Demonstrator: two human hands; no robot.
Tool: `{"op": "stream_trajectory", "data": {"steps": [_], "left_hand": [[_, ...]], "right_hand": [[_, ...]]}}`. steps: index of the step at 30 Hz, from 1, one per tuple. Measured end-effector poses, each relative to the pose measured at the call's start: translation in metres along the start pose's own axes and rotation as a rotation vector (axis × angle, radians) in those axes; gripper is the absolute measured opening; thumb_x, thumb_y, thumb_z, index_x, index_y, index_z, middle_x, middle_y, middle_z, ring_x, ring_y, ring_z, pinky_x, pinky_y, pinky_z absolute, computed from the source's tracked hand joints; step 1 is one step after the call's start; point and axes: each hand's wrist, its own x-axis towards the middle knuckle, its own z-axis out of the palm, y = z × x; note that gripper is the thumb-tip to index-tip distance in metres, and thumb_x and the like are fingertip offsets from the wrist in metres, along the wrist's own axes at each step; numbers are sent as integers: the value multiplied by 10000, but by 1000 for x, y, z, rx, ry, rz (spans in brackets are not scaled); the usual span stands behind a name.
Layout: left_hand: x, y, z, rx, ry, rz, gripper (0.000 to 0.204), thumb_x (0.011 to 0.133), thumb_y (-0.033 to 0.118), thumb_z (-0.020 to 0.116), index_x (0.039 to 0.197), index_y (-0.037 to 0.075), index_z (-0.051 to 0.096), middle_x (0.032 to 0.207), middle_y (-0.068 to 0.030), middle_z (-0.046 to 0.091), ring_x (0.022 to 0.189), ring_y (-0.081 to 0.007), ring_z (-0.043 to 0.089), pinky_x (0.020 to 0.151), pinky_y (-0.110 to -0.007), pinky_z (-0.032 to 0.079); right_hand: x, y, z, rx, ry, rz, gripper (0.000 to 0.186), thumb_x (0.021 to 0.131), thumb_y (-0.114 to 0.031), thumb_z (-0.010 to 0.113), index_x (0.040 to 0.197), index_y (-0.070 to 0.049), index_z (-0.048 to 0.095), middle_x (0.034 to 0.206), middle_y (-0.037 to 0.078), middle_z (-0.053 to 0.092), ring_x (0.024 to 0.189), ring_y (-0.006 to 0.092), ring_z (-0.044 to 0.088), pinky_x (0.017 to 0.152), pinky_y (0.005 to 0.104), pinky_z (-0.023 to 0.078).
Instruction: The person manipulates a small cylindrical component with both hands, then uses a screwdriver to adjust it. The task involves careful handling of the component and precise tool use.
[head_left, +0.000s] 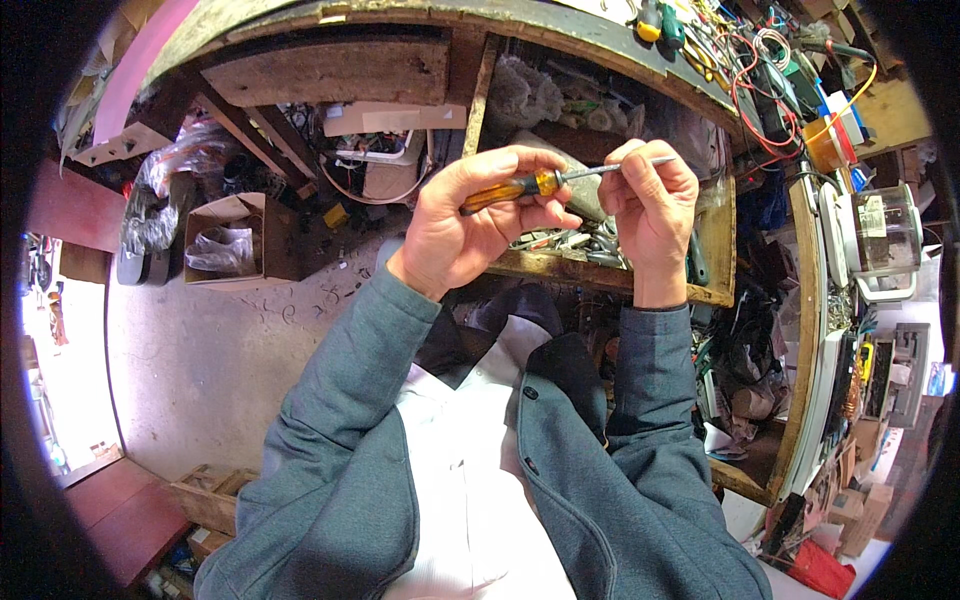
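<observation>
Between my two hands a screwdriver (512,190) lies almost level, with an amber and black handle and a thin metal shaft. My left hand (455,222) is closed around the handle, palm turned up. At the shaft's far end, my right hand (655,205) pinches the metal near the tip between thumb and fingers, and the tip sticks out a little to the right. Both hands are above an open wooden drawer (733,240) that holds a jumble of small metal parts and tools (560,243).
Screwdrivers (650,22) and tangled wires (765,45) lie on the worktop at the upper right. A cardboard box (240,240) with clear plastic inside stands on the floor at left. A clear-walled appliance (887,240) stands at right. The drawer's wooden front edge is just below my hands.
</observation>
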Motion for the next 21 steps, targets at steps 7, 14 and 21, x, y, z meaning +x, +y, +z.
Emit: {"op": "stream_trajectory", "data": {"steps": [7,14,21], "left_hand": [[1,0,2,73,17,14,551,1002,354,525,1310,-97,604,1175,-248,675,1036,-305,701,1036,-553,551],[7,-3,3,42,13,22,570,1051,398,498,1307,-101,596,1192,-223,678,1090,-322,697,1037,-560,550],[7,-3,0,-6,55,50,541,1081,408,490,1234,-79,670,1111,-190,709,980,-259,709,986,-447,589]], "right_hand": [[-1,-1,3,-112,-6,119,105,978,-74,726,931,18,707,808,92,706,635,125,624,551,243,480],[-1,-2,1,-61,74,242,140,996,-139,718,921,-21,706,807,78,719,650,117,643,569,247,503],[4,3,2,-66,122,209,140,1021,-159,679,986,-25,705,811,58,699,646,102,620,567,240,495]]}}
